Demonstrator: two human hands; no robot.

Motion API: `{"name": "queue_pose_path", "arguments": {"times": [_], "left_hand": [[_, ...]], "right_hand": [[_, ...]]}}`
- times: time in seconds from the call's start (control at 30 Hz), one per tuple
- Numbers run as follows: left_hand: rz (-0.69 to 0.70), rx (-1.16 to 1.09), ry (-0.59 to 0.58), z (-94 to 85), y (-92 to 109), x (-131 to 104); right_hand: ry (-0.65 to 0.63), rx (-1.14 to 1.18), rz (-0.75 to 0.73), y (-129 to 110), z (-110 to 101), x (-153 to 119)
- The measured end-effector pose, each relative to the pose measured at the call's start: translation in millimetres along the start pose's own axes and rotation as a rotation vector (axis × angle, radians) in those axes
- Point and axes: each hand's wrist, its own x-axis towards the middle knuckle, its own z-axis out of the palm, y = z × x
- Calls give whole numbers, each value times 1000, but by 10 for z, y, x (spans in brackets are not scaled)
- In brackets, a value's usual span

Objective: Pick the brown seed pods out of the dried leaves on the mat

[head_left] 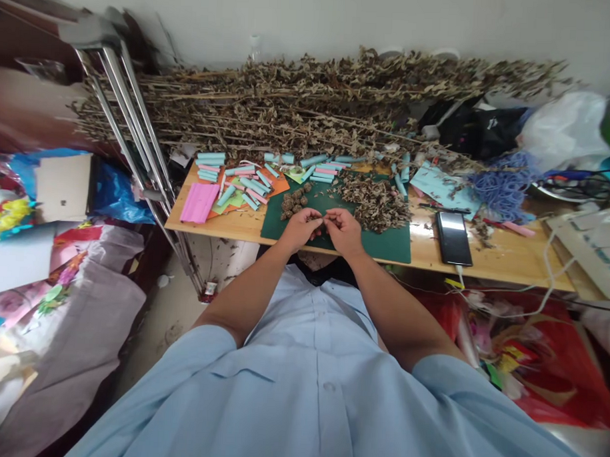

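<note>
My left hand and my right hand meet over the front edge of a green cutting mat. Fingertips of both are pinched together, and whatever lies between them is too small to make out. Just beyond my left hand sit several brown balls of dried leaf. A loose heap of dried leaves spreads on the mat beside my right hand. Small rolls of blue and pink paper lie to the left, near a folded pink paper.
Bundles of dried stalks run along the wall behind the wooden table. A phone with a cable lies on the right, near blue string. A metal tripod stands at the left. Bags surround the table.
</note>
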Motion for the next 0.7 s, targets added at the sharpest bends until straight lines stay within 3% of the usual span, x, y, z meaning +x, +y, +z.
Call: {"name": "queue_pose_path", "arguments": {"times": [0.17, 0.4, 0.7], "left_hand": [[46, 187, 58, 29, 40, -43], [111, 199, 28, 49, 16, -22], [-53, 10, 10, 15, -37, 31]], "right_hand": [[-13, 0, 15, -16, 6, 4], [-30, -13, 8, -81, 10, -17], [3, 87, 123, -39, -14, 50]]}}
